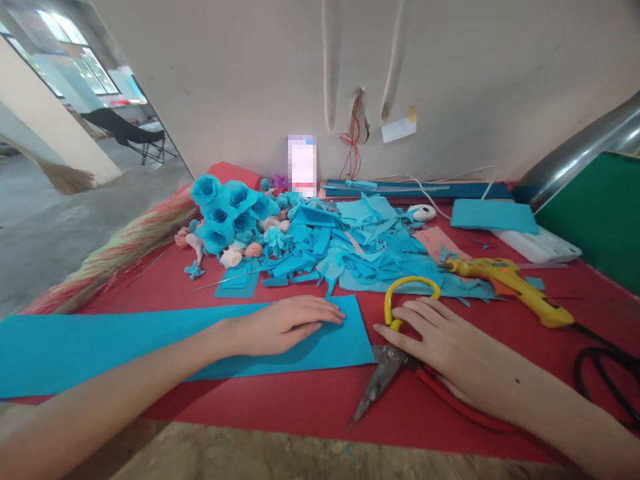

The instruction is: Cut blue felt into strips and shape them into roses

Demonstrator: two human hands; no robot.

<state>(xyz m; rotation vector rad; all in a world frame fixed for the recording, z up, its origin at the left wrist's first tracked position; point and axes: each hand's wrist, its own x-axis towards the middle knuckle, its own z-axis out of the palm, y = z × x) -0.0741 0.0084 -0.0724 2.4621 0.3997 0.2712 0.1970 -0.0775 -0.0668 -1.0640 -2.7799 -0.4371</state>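
A long blue paper strip lies across the red table from the left edge. Flat on its right part rests my left hand, fingers stretched to the right and nothing gripped. My right hand is over the scissors, just right of the paper's end. Its fingers lie over the handles, near the yellow loop, with the other handle, red, partly hidden under the hand. The blades point down and left toward the table's front edge. How firmly the fingers hold the scissors is hard to see.
Blue paper scraps are heaped behind the hands, with blue paper flowers at their left. A yellow glue gun with a black cord lies right. A phone leans on the wall; a green board stands far right.
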